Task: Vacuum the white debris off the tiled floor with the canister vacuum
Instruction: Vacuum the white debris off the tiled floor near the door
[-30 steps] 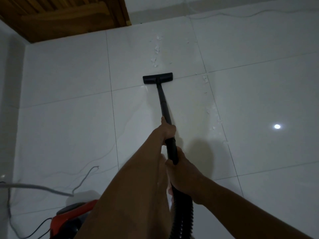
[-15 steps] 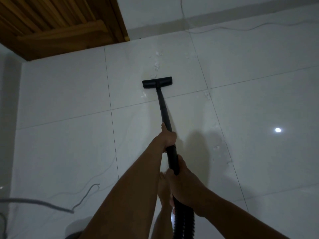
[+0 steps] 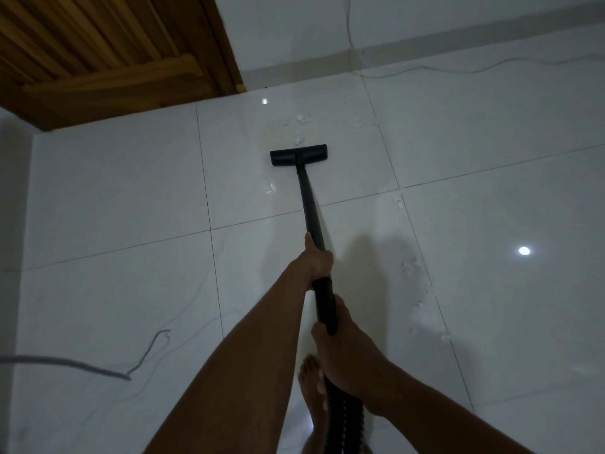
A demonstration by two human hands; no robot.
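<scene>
Black ribbed hose (image 3: 347, 417) comes up from the bottom edge, right in front of a bare foot (image 3: 312, 385) planted on the glossy white tiled floor (image 3: 114, 224). The right hand (image 3: 347, 352) is wrapped tight around the base of the vacuum wand (image 3: 314, 231), just where hose meets handle, thumb lying along the tube. Up ahead of it, the left hand (image 3: 316, 260) is clamped on the wand as well, arm stretched long, fingers curled under and thumb pointing up the shaft. The two hands sit apart on the same tube, right low, left high, with a thick black collar showing between them.

Off to the left, a grey cord (image 3: 65, 362) snakes across the tiles and kinks back on itself. To the right of the hands, a loose trail of white debris (image 3: 415, 276) follows a grout line, small flecks strung out up the tile.

Follow the wand forward and it crosses a grout joint, running to the flat black floor head (image 3: 298, 155), which sits square on the tile. Just beyond its front edge lie more white scraps (image 3: 299, 139), a cluster almost touching the head and a few further up and to the right.

Past that, a thin white cable (image 3: 458, 68) trails along the base of the wall, and a slatted wooden door (image 3: 98, 44) fills the far left corner.
</scene>
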